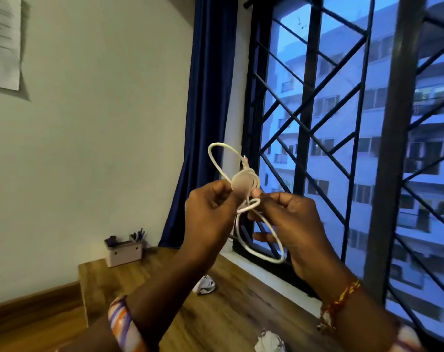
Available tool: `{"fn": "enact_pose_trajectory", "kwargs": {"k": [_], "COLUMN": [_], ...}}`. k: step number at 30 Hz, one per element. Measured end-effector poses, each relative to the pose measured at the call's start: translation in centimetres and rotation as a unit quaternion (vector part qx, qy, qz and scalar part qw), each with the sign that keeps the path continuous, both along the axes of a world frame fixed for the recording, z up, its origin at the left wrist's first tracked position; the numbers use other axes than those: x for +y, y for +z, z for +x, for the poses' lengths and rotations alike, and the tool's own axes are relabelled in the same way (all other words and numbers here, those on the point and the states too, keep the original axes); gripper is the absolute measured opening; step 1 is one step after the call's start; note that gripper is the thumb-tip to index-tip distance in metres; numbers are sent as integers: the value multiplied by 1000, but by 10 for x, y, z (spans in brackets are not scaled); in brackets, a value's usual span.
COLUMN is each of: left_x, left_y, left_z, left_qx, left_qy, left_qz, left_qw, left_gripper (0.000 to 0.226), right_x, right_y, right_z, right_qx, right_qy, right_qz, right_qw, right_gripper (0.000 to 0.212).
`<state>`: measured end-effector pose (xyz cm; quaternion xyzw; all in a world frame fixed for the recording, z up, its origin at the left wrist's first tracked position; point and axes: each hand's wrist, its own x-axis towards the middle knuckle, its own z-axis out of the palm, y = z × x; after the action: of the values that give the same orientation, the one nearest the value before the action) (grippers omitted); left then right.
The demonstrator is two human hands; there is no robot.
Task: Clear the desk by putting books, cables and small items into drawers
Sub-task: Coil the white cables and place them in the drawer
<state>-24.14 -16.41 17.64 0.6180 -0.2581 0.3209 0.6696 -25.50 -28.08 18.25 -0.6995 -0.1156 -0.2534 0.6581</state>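
I hold a white cable (243,185) raised in front of me, above the wooden desk (231,308) and level with the window grille (325,118). My left hand (210,212) has its fingers curled, pinching the cable at the left side of a small wound coil. My right hand (292,219) has its fingers curled too, pinching the cable just right of and below that coil. One loop rises above my left hand; a longer loop hangs down between both hands, in front of my right palm. A short end with a connector sticks up beside the coil.

On the desk below: a crumpled paper (204,284) near the middle and a second crumpled paper (269,341) at the near edge. A small organizer box (123,252) holding pens stands at the far corner against the wall. A blue curtain (205,118) hangs left of the window. A striped bangle (123,326) sits on my left wrist; a red-and-yellow thread band (340,301) on my right.
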Motion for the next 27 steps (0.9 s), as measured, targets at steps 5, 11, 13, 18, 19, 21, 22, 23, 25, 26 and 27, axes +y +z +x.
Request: {"fn": "enact_pose_trajectory", "kwargs": {"k": [5,11,13,18,19,21,22,23,25,26,27], "left_x": [-23,-47,-52,-35,-30,-23,-21,-19,-15,-16,-17], "left_y": [-3,-12,-10,6,11,20,24,25,24,24,24], "left_z": [-20,-52,-61,-89,-95,-109,-114,-121,-127,-129,-131], "left_qx": [21,9,-11,-164,-245,-315,-282,-223,-121,-100,-84], "left_qy": [20,47,98,348,388,402,386,364,328,315,295], "left_qz": [-46,-37,25,246,312,442,486,503,470,452,442], "left_qw": [998,998,995,890,832,737,731,751,811,829,843], "left_gripper": [12,13,9,80,80,49,34,24,19,19,19], "right_x": [-26,-44,-44,-44,-45,-46,-46,-45,-44,-43,-40], "right_y": [7,-2,-4,-4,-2,1,2,2,-1,-1,-1], "right_z": [-19,-49,-59,-82,-87,-99,-105,-113,-127,-134,-140], "right_qx": [81,103,107,53,29,-19,-47,-75,-147,-181,-198], "right_qy": [71,112,126,8,-23,-62,-79,-107,-192,-233,-262], "right_qz": [-33,45,94,16,-32,-114,-158,-205,-300,-346,-387], "right_qw": [994,987,982,998,999,991,983,970,923,891,862], "right_gripper": [20,10,5,10,13,18,18,14,8,10,11]}}
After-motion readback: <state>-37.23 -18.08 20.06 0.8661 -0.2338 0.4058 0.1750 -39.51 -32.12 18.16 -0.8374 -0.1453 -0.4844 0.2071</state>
